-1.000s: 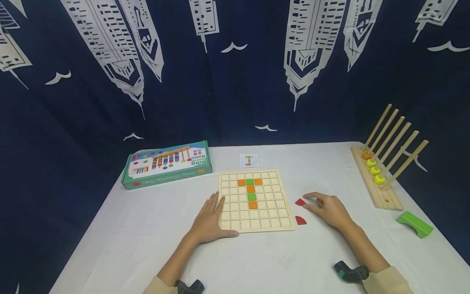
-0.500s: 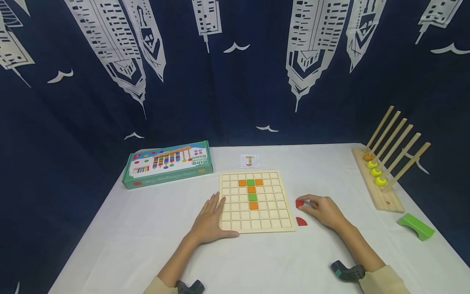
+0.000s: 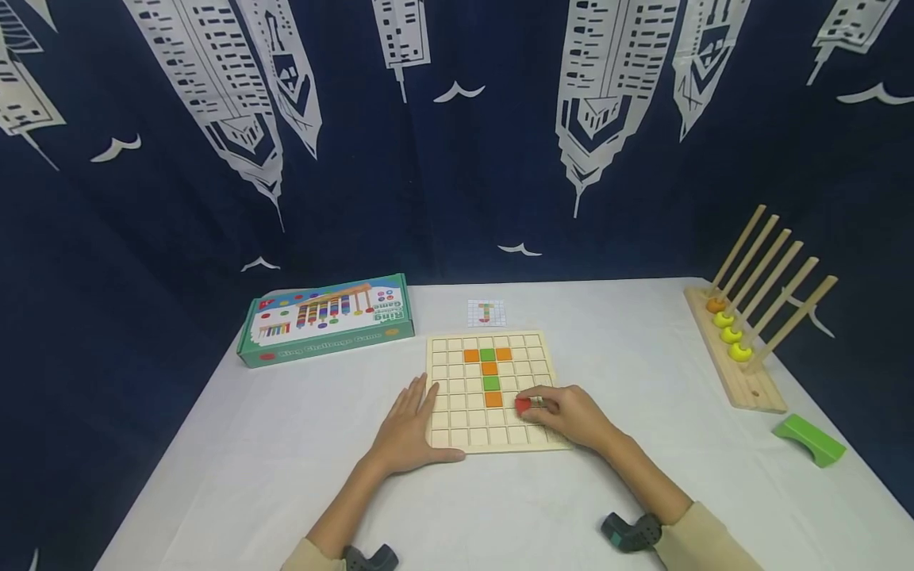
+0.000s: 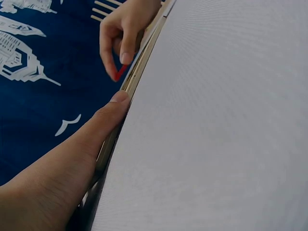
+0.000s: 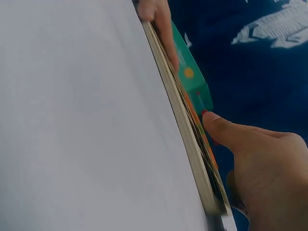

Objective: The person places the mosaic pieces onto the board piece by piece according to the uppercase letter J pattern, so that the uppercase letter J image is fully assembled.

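My right hand pinches a red quarter-round tile between thumb and fingers, over the lower right part of a wooden grid board. In the left wrist view the red tile shows tilted at the fingertips, just above the board's edge. Several orange tiles and two green tiles lie in the grid as a T shape. My left hand rests with straight fingers along the board's left edge, its thumb at the front corner. The second red tile is hidden behind my right hand.
Behind the board lies a small printed card with a coloured pattern. A green game box sits at the back left. To the right stand a wooden peg rack with rings and a green arch block.
My right hand has picked up the upper red tile from the table right of the board and carried it left over the grid. My left hand has stayed put.
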### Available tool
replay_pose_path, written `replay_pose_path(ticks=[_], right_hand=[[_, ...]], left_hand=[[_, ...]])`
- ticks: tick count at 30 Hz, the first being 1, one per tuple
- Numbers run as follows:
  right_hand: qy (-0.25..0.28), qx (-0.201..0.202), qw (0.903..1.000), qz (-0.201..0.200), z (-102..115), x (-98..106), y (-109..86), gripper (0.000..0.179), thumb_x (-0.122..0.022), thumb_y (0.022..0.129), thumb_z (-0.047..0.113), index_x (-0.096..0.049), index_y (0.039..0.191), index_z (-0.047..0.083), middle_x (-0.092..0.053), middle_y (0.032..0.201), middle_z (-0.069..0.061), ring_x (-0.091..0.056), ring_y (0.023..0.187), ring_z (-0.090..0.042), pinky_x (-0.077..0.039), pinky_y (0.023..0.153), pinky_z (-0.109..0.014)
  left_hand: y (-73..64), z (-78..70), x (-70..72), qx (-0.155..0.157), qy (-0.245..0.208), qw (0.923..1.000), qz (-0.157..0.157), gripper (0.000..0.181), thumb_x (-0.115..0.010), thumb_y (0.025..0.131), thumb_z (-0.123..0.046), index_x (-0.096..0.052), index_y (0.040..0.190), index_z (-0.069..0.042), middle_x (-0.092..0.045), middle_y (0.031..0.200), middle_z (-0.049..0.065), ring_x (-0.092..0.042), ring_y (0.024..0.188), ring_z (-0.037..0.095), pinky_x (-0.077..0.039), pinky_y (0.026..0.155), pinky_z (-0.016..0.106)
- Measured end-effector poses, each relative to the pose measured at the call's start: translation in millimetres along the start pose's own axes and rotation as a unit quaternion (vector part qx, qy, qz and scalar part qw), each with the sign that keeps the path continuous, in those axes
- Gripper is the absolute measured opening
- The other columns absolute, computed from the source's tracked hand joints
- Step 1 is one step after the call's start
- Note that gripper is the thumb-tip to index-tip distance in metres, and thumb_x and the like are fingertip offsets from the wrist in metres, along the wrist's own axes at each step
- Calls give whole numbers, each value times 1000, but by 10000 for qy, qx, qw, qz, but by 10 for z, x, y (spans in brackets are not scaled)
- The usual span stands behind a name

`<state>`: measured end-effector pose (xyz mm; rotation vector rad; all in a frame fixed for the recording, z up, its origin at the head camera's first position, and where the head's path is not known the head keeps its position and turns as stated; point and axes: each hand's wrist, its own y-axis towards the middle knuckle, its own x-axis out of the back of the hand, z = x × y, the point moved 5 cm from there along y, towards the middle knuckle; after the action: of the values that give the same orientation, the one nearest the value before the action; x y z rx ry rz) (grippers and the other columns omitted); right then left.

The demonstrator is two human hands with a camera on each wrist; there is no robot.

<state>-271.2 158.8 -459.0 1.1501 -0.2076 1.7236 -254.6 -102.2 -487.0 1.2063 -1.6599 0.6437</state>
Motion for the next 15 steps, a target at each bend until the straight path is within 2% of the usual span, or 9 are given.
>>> replay_pose_path(ticks=[7,15], right_hand=[[-24,412,9989,233,208,-237,131,26,-69,82,37,-70,103,21,-26,48,18,-19,45,3,-21,43,-15],[-76,365,9989,270,233,-313,179,27,-68,82,40,-69,102,23,-25,48,18,-17,44,2,-21,43,-15]], left_hand=[[-5,-6,-4,4,73,10000,6,120,-54,62,-82,-20,147,-5,-6,154,13,-4,140,24,-9,111,40],[-6,-6,9,-6,94,10000,18,121,-54,61,-83,-21,146,-4,-7,153,15,-4,140,24,-9,111,40]])
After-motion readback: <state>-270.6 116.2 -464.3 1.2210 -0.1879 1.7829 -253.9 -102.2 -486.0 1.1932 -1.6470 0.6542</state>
